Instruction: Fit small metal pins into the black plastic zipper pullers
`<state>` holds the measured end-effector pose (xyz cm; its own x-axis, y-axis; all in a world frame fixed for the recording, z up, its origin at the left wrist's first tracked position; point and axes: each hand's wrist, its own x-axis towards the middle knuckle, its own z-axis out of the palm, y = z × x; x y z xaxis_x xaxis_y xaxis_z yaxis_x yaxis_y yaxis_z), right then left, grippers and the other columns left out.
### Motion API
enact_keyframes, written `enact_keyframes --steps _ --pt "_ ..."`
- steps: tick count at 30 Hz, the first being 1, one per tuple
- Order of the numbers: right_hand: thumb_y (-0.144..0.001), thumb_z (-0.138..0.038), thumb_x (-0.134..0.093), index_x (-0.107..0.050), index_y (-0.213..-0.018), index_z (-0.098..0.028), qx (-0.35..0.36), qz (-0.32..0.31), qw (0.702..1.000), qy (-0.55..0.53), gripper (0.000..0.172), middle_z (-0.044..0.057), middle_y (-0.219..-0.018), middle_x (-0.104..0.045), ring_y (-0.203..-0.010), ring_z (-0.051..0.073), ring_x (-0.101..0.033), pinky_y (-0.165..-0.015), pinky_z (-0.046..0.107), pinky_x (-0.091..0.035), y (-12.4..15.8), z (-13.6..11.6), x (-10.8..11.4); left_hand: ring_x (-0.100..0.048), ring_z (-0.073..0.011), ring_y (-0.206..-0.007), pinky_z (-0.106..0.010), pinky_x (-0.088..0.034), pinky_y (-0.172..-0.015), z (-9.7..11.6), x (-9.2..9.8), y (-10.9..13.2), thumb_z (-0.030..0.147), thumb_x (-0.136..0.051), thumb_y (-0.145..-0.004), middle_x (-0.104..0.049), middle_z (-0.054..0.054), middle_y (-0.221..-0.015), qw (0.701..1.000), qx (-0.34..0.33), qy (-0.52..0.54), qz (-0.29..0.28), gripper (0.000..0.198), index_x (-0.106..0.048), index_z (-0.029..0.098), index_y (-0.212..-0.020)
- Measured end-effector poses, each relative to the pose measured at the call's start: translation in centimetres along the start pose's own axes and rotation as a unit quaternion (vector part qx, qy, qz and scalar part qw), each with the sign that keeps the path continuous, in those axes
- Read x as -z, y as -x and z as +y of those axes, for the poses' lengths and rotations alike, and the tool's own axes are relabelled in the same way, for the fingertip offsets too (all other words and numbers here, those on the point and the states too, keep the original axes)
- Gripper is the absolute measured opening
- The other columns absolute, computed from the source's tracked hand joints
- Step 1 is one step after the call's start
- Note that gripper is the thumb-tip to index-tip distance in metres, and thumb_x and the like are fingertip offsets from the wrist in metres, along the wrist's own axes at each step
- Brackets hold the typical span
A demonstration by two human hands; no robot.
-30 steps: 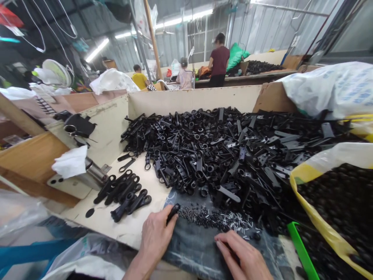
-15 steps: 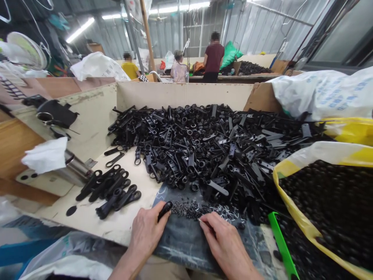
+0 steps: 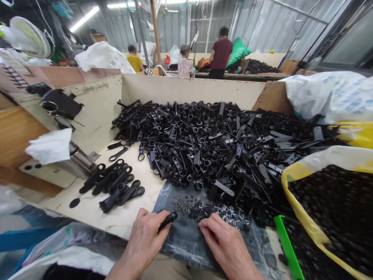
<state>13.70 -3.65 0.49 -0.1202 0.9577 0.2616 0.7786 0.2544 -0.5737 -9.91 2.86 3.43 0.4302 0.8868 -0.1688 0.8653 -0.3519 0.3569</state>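
Note:
My left hand (image 3: 145, 239) is closed around a short black plastic part (image 3: 167, 220) and rests on the near edge of a dark sheet (image 3: 186, 241). My right hand (image 3: 225, 245) lies on the same sheet, fingers curled, its fingertips at a small heap of tiny screws and pins (image 3: 206, 210). What its fingers hold, if anything, is hidden. Behind the heap rises a big pile of black plastic parts (image 3: 210, 144). A small set of black lever-shaped parts (image 3: 115, 186) lies to the left of my left hand.
A yellow-rimmed bag of black pieces (image 3: 332, 202) and a green plastic piece (image 3: 287, 247) are on the right. A steel cylinder with a white cloth (image 3: 58, 149) lies at the left. The bin's beige walls (image 3: 186, 91) enclose the pile. People work at a far table.
My right hand slid forward from the sheet's near edge to the screw heap, then curled its fingers there. My left hand drew back slightly, still holding the black part.

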Motion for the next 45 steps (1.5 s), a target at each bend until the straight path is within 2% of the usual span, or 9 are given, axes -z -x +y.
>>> enact_keyframes --steps 7,16,22,26,31,35,37,42,45 --pt "-0.112 -0.04 -0.038 -0.067 -0.098 -0.026 -0.04 0.033 0.998 -0.038 0.035 0.002 -0.086 -0.07 -0.074 0.017 -0.072 -0.067 0.025 -0.054 0.8 0.6 0.4 -0.066 -0.0301 -0.08 -0.039 -0.039 -0.078 -0.1 -0.2 -0.4 0.031 -0.06 -0.099 -0.079 -0.005 -0.082 1.0 0.003 0.016 -0.009 0.019 -0.069 0.019 -0.088" --pt "-0.113 -0.039 -0.029 -0.065 -0.097 -0.026 -0.029 0.03 0.998 0.04 0.042 0.002 -0.087 -0.07 -0.067 0.019 -0.073 -0.058 0.029 -0.051 -0.7 0.8 -1.2 -0.063 -0.0235 -0.081 -0.036 -0.037 -0.081 -0.6 0.0 -0.1 0.026 -0.058 -0.099 -0.076 -0.001 -0.082 0.998 0.0 0.063 -0.014 0.016 -0.068 0.021 -0.087" --pt "-0.109 -0.033 -0.046 -0.065 -0.095 -0.026 -0.058 0.031 0.993 -0.094 0.025 0.0 -0.086 -0.067 -0.075 0.017 -0.069 -0.067 0.025 -0.051 -0.2 0.3 -0.1 -0.062 -0.0265 -0.081 -0.034 -0.04 -0.076 0.2 -0.4 0.1 0.034 -0.054 -0.098 -0.069 -0.002 -0.071 0.994 0.046 0.103 0.008 0.03 -0.066 0.02 -0.074" --pt "-0.106 -0.027 -0.053 -0.067 -0.096 -0.026 -0.045 0.027 0.978 -0.203 0.018 -0.001 -0.088 -0.067 -0.077 0.014 -0.066 -0.07 0.021 -0.05 0.0 -1.2 0.9 -0.06 -0.0242 -0.08 -0.029 -0.041 -0.07 1.2 -1.4 0.6 0.047 -0.056 -0.095 -0.064 -0.002 -0.071 0.974 0.075 0.213 0.027 0.037 -0.068 0.021 -0.072" --pt "-0.105 -0.02 -0.054 -0.069 -0.097 -0.024 0.024 0.042 0.972 -0.229 0.017 0.0 -0.085 -0.066 -0.073 0.013 -0.064 -0.067 0.02 -0.048 -0.8 -2.6 1.4 -0.053 -0.019 -0.07 -0.027 -0.037 -0.065 2.4 -2.9 0.7 0.049 -0.06 -0.091 -0.059 0.001 -0.065 0.929 0.051 0.366 0.017 0.036 -0.07 0.02 -0.072" --pt "-0.105 -0.018 -0.054 -0.068 -0.098 -0.023 0.055 0.046 0.972 -0.225 0.017 0.001 -0.085 -0.065 -0.074 0.013 -0.064 -0.066 0.019 -0.05 -0.9 -2.5 1.4 -0.043 -0.0153 -0.065 -0.026 -0.032 -0.06 3.2 -3.1 0.7 0.046 -0.06 -0.089 -0.046 0.004 -0.063 0.911 0.038 0.409 0.032 0.035 -0.062 0.019 -0.067" --pt "-0.106 -0.019 -0.054 -0.068 -0.098 -0.023 0.064 0.047 0.972 -0.219 0.017 0.001 -0.084 -0.065 -0.073 0.013 -0.064 -0.065 0.019 -0.05 -0.7 -2.3 1.4 -0.038 -0.014 -0.064 -0.026 -0.029 -0.059 3.5 -2.9 0.8 0.044 -0.058 -0.089 -0.039 0.005 -0.065 0.904 0.035 0.425 0.011 0.033 -0.057 0.02 -0.067" --pt "-0.106 -0.018 -0.053 -0.069 -0.1 -0.021 0.083 0.041 0.974 -0.207 0.017 0.003 -0.086 -0.066 -0.073 0.013 -0.066 -0.065 0.019 -0.052 -0.3 -2.1 1.5 -0.035 -0.0144 -0.067 -0.027 -0.027 -0.061 4.0 -2.3 0.9 0.045 -0.056 -0.088 -0.037 0.005 -0.069 0.894 0.052 0.444 -0.032 0.031 -0.053 0.02 -0.07" --pt "-0.105 -0.019 -0.055 -0.07 -0.097 -0.022 0.063 0.032 0.973 -0.222 0.017 0.002 -0.084 -0.068 -0.072 0.014 -0.066 -0.064 0.02 -0.051 -0.2 -2.3 1.6 -0.036 -0.0149 -0.068 -0.027 -0.028 -0.061 4.2 -2.3 0.9 0.045 -0.059 -0.086 -0.037 0.005 -0.068 0.882 0.067 0.465 -0.04 0.031 -0.056 0.02 -0.068"
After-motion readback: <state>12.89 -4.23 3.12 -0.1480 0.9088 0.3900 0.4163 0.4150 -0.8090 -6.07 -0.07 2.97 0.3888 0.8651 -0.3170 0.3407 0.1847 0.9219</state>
